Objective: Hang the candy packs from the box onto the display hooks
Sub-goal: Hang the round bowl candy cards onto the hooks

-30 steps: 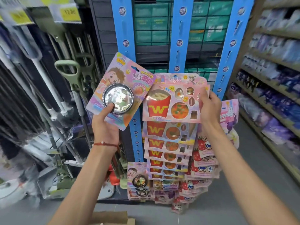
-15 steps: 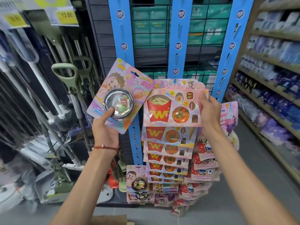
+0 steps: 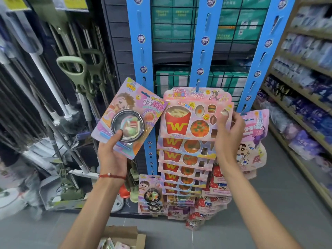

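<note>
Shop aisle here, mops (image 3: pixel 71 72) racked at the side, shelves (image 3: pixel 305 69) of purple packs opposite, and blue display strips (image 3: pixel 203 51) stamped with round "添乐" logos. A yellow price tag (image 3: pixel 73 2) up top reads "12.80". The left hand (image 3: pixel 111 155) grips a pink bowl pack (image 3: pixel 125 103) by its lower corner, thumb on the clear dome; there is a cartoon child, with "造型" lettering beside. The right hand (image 3: pixel 227 133) pinches the right edge of the fries pack (image 3: pixel 186 123), red carton with a yellow "W", against the middle strip above a column of hung packs (image 3: pixel 181 159). The box (image 3: pixel 124 234) sits on the floor below.
</note>
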`<state>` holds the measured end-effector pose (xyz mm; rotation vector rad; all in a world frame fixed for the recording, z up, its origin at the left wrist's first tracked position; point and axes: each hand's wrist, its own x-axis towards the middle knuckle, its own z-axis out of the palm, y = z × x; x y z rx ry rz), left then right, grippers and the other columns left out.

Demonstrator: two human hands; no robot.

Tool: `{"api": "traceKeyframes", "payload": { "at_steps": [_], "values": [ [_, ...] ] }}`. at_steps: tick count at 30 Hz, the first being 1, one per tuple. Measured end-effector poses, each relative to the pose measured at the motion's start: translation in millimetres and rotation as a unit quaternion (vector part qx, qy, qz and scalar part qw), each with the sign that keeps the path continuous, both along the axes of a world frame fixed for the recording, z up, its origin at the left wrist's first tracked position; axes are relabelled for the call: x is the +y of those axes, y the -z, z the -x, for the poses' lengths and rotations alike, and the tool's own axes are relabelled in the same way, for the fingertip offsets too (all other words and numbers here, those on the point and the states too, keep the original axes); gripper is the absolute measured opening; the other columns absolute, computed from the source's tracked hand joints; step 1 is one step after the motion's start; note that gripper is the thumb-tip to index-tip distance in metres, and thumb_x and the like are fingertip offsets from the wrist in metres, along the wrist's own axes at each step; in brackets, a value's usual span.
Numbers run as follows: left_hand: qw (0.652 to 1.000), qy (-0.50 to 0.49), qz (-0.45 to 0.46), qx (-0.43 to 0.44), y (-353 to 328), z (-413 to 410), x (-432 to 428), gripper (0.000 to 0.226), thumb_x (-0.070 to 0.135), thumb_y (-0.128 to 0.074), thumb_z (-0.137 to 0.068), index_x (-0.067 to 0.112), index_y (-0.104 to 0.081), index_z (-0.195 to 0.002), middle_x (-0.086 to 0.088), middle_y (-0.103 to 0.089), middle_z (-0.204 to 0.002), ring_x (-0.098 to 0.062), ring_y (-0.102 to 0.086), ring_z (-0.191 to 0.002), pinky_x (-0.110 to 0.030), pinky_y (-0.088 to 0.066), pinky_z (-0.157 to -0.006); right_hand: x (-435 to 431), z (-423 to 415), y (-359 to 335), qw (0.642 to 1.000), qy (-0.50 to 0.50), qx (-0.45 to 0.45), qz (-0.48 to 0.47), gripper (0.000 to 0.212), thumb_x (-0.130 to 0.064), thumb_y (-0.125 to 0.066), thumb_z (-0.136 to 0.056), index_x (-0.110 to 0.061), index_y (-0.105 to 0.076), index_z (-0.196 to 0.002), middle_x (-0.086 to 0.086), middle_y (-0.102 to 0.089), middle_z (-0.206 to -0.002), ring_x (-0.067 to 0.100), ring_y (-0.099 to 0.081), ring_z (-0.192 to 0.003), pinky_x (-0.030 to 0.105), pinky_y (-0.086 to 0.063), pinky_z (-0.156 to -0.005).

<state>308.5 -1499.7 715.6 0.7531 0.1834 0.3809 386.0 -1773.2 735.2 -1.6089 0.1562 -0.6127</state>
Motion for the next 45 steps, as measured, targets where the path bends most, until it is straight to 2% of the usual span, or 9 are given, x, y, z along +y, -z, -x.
{"api": "traceKeyframes", "payload": {
  "at_steps": [3,10,16,20,27,35,38,40,45],
  "values": [
    [1.000,0.000,0.009,0.027,20,12,8,0.061,0.011,-0.065,-0.089,-0.005,-0.042,-0.144,-0.026,-0.047,-0.150,-0.042,-0.051,-0.136,-0.055,-0.054,-0.093,14,17,16,0.999,0.027,0.018,0.043,0.058,-0.046,-0.054,-0.101,-0.017,-0.039,-0.148,-0.006,-0.041,-0.143,0.010,-0.039,-0.132,0.028,-0.036,-0.102],
    [0.997,0.034,0.030,0.063,81,30,48,0.071,0.016,-0.076,-0.086,0.003,-0.045,-0.149,-0.024,-0.046,-0.152,-0.044,-0.044,-0.142,-0.063,-0.035,-0.115,46,63,64,0.995,0.047,0.087,0.031,0.073,-0.032,-0.061,-0.099,-0.027,-0.021,-0.159,-0.002,-0.026,-0.159,0.018,-0.035,-0.146,0.049,-0.037,-0.118],
    [0.987,0.092,0.035,0.128,140,53,82,0.075,0.022,-0.078,-0.084,0.000,-0.045,-0.148,-0.024,-0.049,-0.150,-0.042,-0.047,-0.139,-0.062,-0.035,-0.115,95,103,119,0.984,0.045,0.171,-0.002,0.060,-0.025,-0.058,-0.103,-0.017,-0.029,-0.155,0.002,-0.042,-0.152,0.015,-0.048,-0.132,0.020,-0.040,-0.097],
    [0.967,0.042,0.041,0.247,174,67,88,0.123,0.033,-0.103,-0.035,-0.004,-0.051,-0.141,-0.022,-0.062,-0.133,-0.039,-0.065,-0.120,-0.055,-0.055,-0.096,127,121,165,0.967,0.002,0.254,-0.001,0.051,-0.028,-0.058,-0.103,-0.016,-0.039,-0.149,0.003,-0.054,-0.139,0.015,-0.055,-0.120,0.021,-0.039,-0.091],
    [0.942,0.033,-0.058,0.330,228,88,81,0.039,0.010,-0.073,-0.089,0.002,-0.057,-0.124,-0.013,-0.071,-0.111,-0.019,-0.073,-0.090,-0.027,-0.061,-0.070,152,138,218,0.922,-0.116,0.367,-0.036,0.020,-0.022,-0.058,-0.102,-0.026,-0.053,-0.122,-0.007,-0.063,-0.113,0.004,-0.060,-0.094,0.021,-0.050,-0.078],
    [0.935,0.059,-0.026,0.348,266,68,69,0.047,0.004,-0.073,-0.088,-0.007,-0.052,-0.129,-0.020,-0.065,-0.125,-0.023,-0.067,-0.099,-0.018,-0.054,-0.053,160,137,263,0.891,-0.149,0.423,-0.069,0.023,-0.018,-0.061,-0.100,-0.020,-0.064,-0.123,0.002,-0.068,-0.118,0.015,-0.064,-0.112,0.032,-0.050,-0.100],
    [0.936,0.062,-0.008,0.345,274,58,59,0.049,-0.001,-0.070,-0.090,-0.008,-0.052,-0.135,-0.020,-0.067,-0.124,-0.017,-0.073,-0.084,-0.033,-0.062,-0.074,158,135,265,0.887,-0.145,0.430,-0.088,0.023,-0.017,-0.061,-0.101,-0.017,-0.065,-0.123,0.004,-0.070,-0.117,0.014,-0.066,-0.107,0.033,-0.052,-0.098],
    [0.935,0.069,0.004,0.349,277,57,50,0.047,0.001,-0.070,-0.090,-0.003,-0.055,-0.135,-0.019,-0.069,-0.127,-0.031,-0.071,-0.109,-0.050,-0.054,-0.097,156,134,261,0.886,-0.139,0.430,-0.106,0.018,-0.018,-0.061,-0.101,-0.018,-0.067,-0.118,0.001,-0.071,-0.111,0.014,-0.067,-0.103,0.033,-0.052,-0.095],
    [0.936,0.073,0.037,0.342,279,59,30,0.046,0.001,-0.070,-0.090,0.002,-0.060,-0.136,-0.019,-0.066,-0.132,-0.037,-0.062,-0.125,-0.056,-0.050,-0.104,152,129,252,0.885,-0.127,0.424,-0.145,0.010,-0.018,-0.061,-0.100,-0.024,-0.067,-0.105,0.004,-0.072,-0.112,0.015,-0.068,-0.097,0.034,-0.052,-0.090]
  ]
}}
